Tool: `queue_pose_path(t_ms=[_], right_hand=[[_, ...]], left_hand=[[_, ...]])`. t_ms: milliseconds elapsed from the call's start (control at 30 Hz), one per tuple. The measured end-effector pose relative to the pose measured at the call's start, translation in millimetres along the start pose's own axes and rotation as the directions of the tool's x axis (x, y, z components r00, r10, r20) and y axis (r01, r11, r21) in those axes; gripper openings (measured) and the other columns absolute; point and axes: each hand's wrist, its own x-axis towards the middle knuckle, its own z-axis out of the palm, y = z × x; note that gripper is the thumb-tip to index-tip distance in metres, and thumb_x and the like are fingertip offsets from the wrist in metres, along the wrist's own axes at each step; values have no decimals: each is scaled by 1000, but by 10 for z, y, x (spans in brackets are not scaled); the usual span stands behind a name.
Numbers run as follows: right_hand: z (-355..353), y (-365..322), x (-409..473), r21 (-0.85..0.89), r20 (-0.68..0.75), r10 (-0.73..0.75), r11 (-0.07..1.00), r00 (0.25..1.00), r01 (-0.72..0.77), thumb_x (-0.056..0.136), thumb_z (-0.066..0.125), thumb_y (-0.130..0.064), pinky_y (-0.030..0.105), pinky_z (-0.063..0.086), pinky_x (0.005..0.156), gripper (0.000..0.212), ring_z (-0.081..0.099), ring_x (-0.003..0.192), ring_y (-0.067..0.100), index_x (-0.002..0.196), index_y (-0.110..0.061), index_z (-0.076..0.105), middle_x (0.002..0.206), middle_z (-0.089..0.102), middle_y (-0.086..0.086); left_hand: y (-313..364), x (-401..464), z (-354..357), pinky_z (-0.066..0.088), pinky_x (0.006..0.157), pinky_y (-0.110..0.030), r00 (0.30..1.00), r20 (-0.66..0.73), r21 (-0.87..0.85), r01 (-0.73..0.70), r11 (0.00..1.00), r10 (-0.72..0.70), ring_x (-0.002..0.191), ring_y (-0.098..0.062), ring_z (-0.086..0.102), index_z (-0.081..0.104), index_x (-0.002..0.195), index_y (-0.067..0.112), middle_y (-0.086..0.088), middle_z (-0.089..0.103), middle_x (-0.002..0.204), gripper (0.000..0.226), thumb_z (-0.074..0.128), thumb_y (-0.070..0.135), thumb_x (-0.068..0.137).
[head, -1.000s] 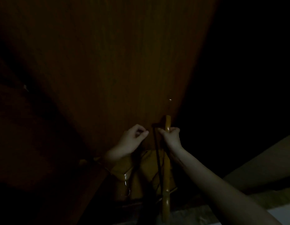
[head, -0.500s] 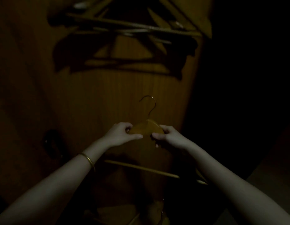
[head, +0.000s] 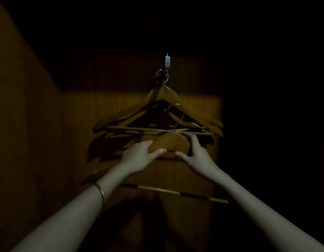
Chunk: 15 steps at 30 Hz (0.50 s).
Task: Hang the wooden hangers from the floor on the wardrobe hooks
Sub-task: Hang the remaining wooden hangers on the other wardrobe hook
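We hold both bare arms stretched forward and upward, converging toward the middle. Our left hand (head: 139,153) curls its thumb and fingers (head: 158,151) round the left side of a wooden hanger (head: 169,142); our right hand (head: 197,157) grips its right side. A gold bangle (head: 101,194) circles our left wrist.

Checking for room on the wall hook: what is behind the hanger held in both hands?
Behind the held hanger a bunch of wooden hangers hangs from the wall hook against the wardrobe panel. Their bottom bars are partly covered by the hanger and hands; the count is unclear.
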Motion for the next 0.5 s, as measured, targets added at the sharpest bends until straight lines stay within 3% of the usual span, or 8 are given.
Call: queue_pose_path(t_ms=[67, 133, 267, 400, 500], right_hand=[[-101, -101, 142, -76, -63, -59, 996, 996, 54, 79, 70, -24, 41, 42, 104, 80, 47, 126, 30, 141, -20, 19, 142, 42, 10], [-201, -202, 290, -139, -129, -136, 983, 982, 118, 77, 72, -21, 43, 43, 104, 81, 47, 126, 30, 140, -20, 21, 140, 43, 11], [-337, -295, 531, -229, -231, -254, 952, 939, 201, 82, 67, -24, 40, 42, 103, 71, 47, 124, 24, 139, -22, 25, 139, 43, 7], [-387, -165, 601, -195, -284, -245, 961, 927, 195, 84, 64, -24, 39, 40, 104, 68, 47, 124, 24, 140, -26, 25, 141, 41, 6], [-477, -152, 721, -209, -295, -232, 962, 927, 175, 84, 65, -22, 39, 38, 105, 69, 46, 125, 25, 141, -26, 26, 142, 40, 7]], left_hand=[[60, 117, -161, 49, 86, -43, 1000, -28, -31, -5, 1000, 4, 93, -20, 59, 57, 106, 23, 2, 63, 98, 50, 43, 64, 82], [99, 263, -319, 49, 85, -45, 999, -40, -52, -22, 998, 20, 89, -20, 59, 58, 101, 23, 4, 62, 90, 47, 43, 63, 82], [176, 545, -621, 49, 89, -46, 996, -24, -143, -83, 986, 80, 102, -24, 57, 51, 121, 15, -5, 59, 115, 53, 53, 53, 83], [263, 723, -727, 46, 96, -37, 963, 99, -125, -237, 964, 249, 110, -20, 54, 42, 129, 18, -5, 53, 126, 48, 60, 25, 86], [296, 856, -720, 45, 98, -40, 958, 87, -111, -264, 958, 274, 112, -22, 53, 38, 134, 17, -7, 51, 129, 52, 58, 22, 87]])
